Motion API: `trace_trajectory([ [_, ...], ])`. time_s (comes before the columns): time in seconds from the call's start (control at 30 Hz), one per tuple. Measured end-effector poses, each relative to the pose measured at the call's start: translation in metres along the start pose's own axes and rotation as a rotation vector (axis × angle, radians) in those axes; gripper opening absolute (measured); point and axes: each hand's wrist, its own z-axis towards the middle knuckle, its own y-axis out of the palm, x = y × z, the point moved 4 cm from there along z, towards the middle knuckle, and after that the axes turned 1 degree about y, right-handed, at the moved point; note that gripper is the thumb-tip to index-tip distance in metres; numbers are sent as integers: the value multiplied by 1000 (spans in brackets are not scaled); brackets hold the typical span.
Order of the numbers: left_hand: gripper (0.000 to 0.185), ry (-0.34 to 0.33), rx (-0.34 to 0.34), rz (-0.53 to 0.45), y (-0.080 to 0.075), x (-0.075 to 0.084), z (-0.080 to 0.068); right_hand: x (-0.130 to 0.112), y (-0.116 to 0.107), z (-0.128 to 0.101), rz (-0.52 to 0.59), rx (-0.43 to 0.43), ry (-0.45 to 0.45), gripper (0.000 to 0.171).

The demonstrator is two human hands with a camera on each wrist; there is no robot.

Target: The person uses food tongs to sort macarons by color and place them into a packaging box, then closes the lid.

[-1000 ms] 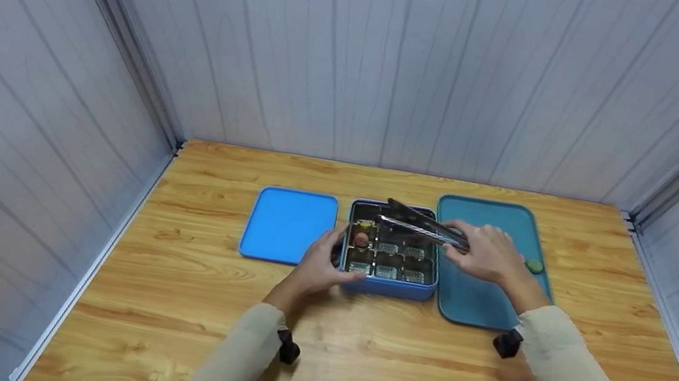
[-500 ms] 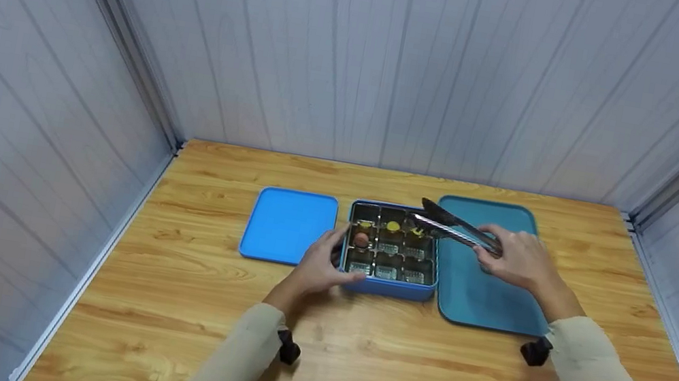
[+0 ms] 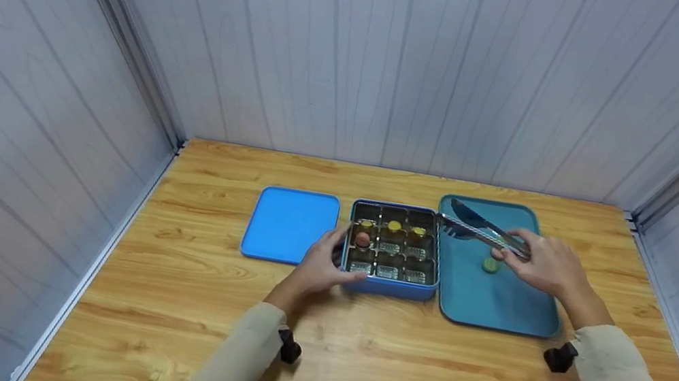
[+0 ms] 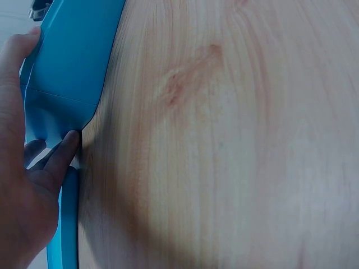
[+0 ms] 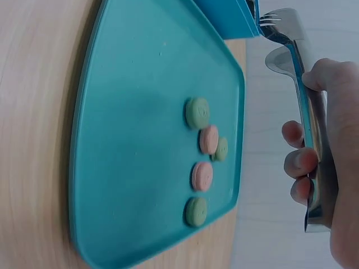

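A blue compartment box (image 3: pixel 388 285) stands mid-table with a few small sweets in its far cells. My left hand (image 3: pixel 320 266) grips its near-left corner; in the left wrist view the fingers (image 4: pixel 59 159) press the box wall (image 4: pixel 73 67). My right hand (image 3: pixel 548 263) holds metal tongs (image 3: pixel 478 226) above the teal tray (image 3: pixel 499 307), tips pointing left near the box's far-right corner with nothing between them. A green sweet (image 3: pixel 490 265) lies on the tray by that hand. In the right wrist view the tongs (image 5: pixel 305 84) hang over the tray (image 5: pixel 134 140), which holds several green and pink sweets (image 5: pixel 197 112).
The blue lid (image 3: pixel 289 225) lies flat to the left of the box. Bare wooden table (image 3: pixel 392 372) spreads in front. Grey panel walls close off the back and both sides.
My right hand has carried the tongs to the right, from over the box's far cells to above the tray. More yellow sweets now show in the box's far row. The left hand has stayed put.
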Motion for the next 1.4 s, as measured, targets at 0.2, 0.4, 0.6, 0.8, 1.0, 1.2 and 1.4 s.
trace_trajectory([
  [0.2,117,8,4,-8,0,1,-1,15,-7,-9,-19,18,17,46],
  [0.4,115,20,9,-47,0,3,0,30,-11,-19,-51,41,10,46],
  [0.6,115,20,15,-49,1,1,1,45,-15,-29,-62,51,25,46],
  [0.8,117,20,16,-44,1,0,1,60,-16,-38,-60,44,59,40],
  [1.0,118,24,14,-31,0,1,0,75,-17,-46,-60,32,106,43],
  [1.2,116,17,13,-15,0,2,0,87,-15,-55,-49,30,122,43],
  [1.4,116,19,10,-40,1,0,0,93,-10,-61,-38,26,134,41],
])
